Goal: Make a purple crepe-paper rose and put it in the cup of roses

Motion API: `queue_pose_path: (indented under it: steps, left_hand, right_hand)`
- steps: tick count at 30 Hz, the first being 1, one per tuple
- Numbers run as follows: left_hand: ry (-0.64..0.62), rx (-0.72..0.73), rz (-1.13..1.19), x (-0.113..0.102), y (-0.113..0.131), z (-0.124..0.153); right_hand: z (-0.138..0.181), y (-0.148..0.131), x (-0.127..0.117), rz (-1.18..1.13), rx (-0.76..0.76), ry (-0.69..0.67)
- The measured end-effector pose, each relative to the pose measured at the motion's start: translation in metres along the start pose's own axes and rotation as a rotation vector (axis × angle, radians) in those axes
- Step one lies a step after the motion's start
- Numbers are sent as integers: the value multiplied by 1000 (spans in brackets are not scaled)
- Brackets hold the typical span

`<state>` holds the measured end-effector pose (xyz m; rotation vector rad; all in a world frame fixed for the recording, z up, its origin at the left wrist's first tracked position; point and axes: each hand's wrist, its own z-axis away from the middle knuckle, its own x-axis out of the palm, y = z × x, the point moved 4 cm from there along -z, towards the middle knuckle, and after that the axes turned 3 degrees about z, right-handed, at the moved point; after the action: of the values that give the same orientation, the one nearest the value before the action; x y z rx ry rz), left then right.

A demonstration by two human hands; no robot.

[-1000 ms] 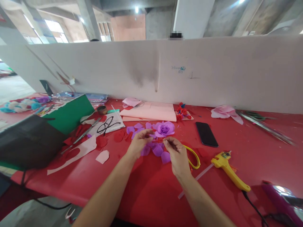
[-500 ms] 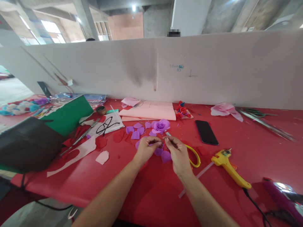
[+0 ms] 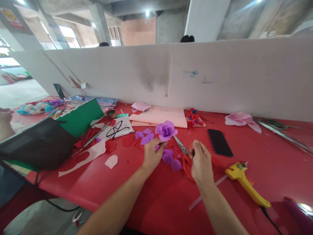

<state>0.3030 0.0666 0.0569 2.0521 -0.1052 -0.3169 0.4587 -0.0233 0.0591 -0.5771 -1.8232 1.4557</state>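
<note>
Hands just parted. My left hand (image 3: 153, 152) is pinched under the purple flower (image 3: 166, 130), likely on its stem, left of the scissors (image 3: 181, 145); right hand (image 3: 201, 160) bunched right of those, contents unclear. Left alone now supports it, I reckon.

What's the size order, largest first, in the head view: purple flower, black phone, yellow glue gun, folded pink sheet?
Folded pink sheet
Yellow glue gun, though it seems nearer the camera
Purple flower and black phone: too alike to rank

purple flower (image 3: 166, 130), red tabletop (image 3: 161, 202), yellow glue gun (image 3: 248, 185).
</note>
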Motion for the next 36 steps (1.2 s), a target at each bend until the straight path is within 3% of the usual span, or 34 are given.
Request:
queue_pose_path:
  steps: [3,6,8,13,15,18,21,27,30,36]
  left_hand:
    - [9,14,-38,-2,-3,-1]
    - [42,22,-83,-7,-7,-5]
    - [87,13,-83,-12,-11,-9]
    - [198,-47,-55,-23,-25,-19]
    - [213,-46,-49,-25,-28,-20]
    - [207,-25,-73,-24,-28,-20]
    - [172,2,-86,-22,-24,-18]
    - [110,34,-113,-15,-12,-9]
    - [57,32,-87,-7,-8,-3]
    - [-57,-20,8,7,1,7]
  right_hand:
    - [3,6,5,109,6,-104]
    - [1,8,2,136,7,-101]
    - [-4,5,-7,122,-27,2]
    - [-19,-19,-39,-39,-197,425]
    - [-22,-26,-46,-118,-201,501]
    - [-20,-28,-38,-193,-100,420]
    - [-10,-21,-21,-128,-47,294]
    - [3,-9,1,408,-203,-60]
    - [7,-9,1,560,-241,-84]
    - [7,-5,6,337,-184,-153]
